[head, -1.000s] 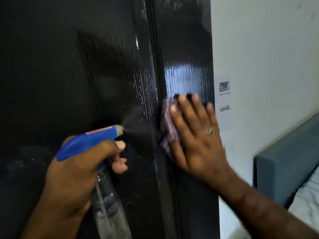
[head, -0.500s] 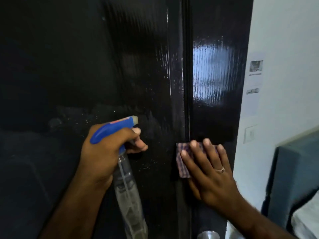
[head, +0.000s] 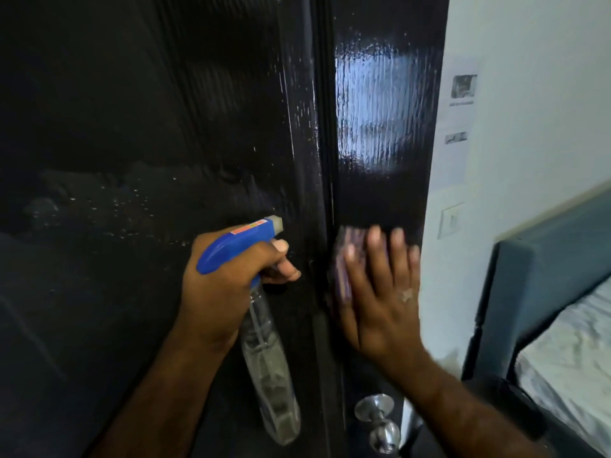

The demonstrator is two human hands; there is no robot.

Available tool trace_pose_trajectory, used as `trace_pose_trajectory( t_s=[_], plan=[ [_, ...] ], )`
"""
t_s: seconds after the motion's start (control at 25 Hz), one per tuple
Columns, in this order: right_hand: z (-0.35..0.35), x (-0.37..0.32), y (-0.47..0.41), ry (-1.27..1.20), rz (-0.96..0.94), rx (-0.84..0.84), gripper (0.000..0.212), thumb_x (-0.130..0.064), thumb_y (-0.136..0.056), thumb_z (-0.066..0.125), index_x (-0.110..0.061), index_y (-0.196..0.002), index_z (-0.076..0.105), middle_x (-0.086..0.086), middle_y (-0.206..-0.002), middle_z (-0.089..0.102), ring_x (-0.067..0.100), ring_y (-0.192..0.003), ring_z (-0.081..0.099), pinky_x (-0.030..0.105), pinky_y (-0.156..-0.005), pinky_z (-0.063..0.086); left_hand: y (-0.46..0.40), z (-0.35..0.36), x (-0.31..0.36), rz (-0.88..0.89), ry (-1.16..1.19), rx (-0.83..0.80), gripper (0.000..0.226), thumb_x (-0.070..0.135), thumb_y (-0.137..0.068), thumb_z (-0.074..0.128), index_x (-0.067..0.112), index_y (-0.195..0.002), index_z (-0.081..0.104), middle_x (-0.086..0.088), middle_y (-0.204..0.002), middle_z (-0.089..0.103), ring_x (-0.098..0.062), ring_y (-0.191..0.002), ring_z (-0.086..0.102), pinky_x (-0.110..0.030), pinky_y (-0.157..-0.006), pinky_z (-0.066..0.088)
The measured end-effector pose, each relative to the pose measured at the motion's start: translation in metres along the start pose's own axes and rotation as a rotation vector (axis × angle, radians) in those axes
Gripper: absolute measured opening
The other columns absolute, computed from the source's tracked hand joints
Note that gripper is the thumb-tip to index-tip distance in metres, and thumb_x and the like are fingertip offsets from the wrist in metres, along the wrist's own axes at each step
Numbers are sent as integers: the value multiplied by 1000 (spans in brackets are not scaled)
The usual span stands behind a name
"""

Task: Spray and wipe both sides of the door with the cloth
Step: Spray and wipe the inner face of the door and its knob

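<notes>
Since half a second ago, the right hand (head: 380,292) has slid its purple checked cloth (head: 344,259) slightly up the glossy black door (head: 380,127), fingers flat to press it. The left hand (head: 224,285) grips the spray bottle (head: 264,358), its nozzle aimed at the panel, ready.

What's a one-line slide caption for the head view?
Left hand grips spray bottle; right hand presses cloth flat on glossy black door.

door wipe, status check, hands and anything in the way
Left hand grips spray bottle. Right hand flat, pressing cloth on door. Door knob below the cloth.
</notes>
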State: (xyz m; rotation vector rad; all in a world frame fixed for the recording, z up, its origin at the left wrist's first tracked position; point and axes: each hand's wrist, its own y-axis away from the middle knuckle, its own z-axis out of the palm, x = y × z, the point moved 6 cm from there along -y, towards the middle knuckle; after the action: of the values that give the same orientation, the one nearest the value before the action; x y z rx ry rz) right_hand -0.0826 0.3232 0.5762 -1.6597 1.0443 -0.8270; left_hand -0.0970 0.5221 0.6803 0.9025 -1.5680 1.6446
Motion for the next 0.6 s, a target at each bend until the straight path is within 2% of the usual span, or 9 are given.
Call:
trace_pose_trajectory(
  t_s=[0.08,0.12,0.2,0.28,0.36,0.44,0.52,0.6],
  plan=[
    [11,6,48,43,-54,-93,67,-40,-107,48,-18,-168,30,12,-180,10,44,-164,14,71,-120,30,8,7,-14,-15,-2,-3,16,9,-84,73,-1,-71,74,-26,-69,71,-45,-73,72,-34,-72,64],
    [9,10,40,48,-71,-78,65,-41,-109,44,-20,-168,30,11,-180,10,43,-164,15,70,-121,29,11,11,-21,-8,-25,-7,18,11,-83,73,-1,-70,74,-25,-68,71,-45,-72,72,-34,-74,63],
    [-9,15,-13,20,-7,48,64,-36,-108,47,-16,-167,32,15,-178,14,45,-163,16,68,-126,23,18,20,-36,12,-89,-26,25,13,-81,69,-1,-61,72,-21,-62,69,-44,-66,69,-42,-76,62],
    [-30,26,-80,-27,159,196,62,-28,-106,55,-9,-163,41,26,-172,24,49,-162,18,71,-126,21,24,26,-49,15,-145,-44,29,13,-81,66,1,-55,67,-18,-55,65,-43,-58,63,-49,-67,58],
    [-36,30,-110,-26,202,245,62,-28,-105,57,-3,-161,43,31,-169,29,52,-160,20,71,-126,20,30,28,-57,31,-172,-34,29,13,-83,66,1,-56,65,-17,-54,63,-42,-55,61,-50,-63,55],
    [-23,23,-75,-23,134,188,65,-30,-105,57,-5,-162,41,30,-171,25,52,-161,18,69,-128,16,37,29,-66,56,-157,-19,25,9,-85,67,0,-62,69,-17,-59,67,-42,-59,65,-48,-65,56],
    [3,14,5,-32,74,61,69,-33,-105,55,-10,-167,34,22,-176,15,49,-163,13,65,-130,11,46,28,-80,33,-108,7,17,6,-84,70,-2,-69,72,-21,-66,70,-45,-65,67,-49,-66,57],
    [24,10,77,3,12,-64,68,-39,-107,48,-16,-169,29,14,-179,8,45,-164,11,62,-131,9,56,24,-93,-7,-87,27,17,16,-81,74,2,-71,75,-21,-68,71,-45,-68,70,-46,-66,59]
  ],
)
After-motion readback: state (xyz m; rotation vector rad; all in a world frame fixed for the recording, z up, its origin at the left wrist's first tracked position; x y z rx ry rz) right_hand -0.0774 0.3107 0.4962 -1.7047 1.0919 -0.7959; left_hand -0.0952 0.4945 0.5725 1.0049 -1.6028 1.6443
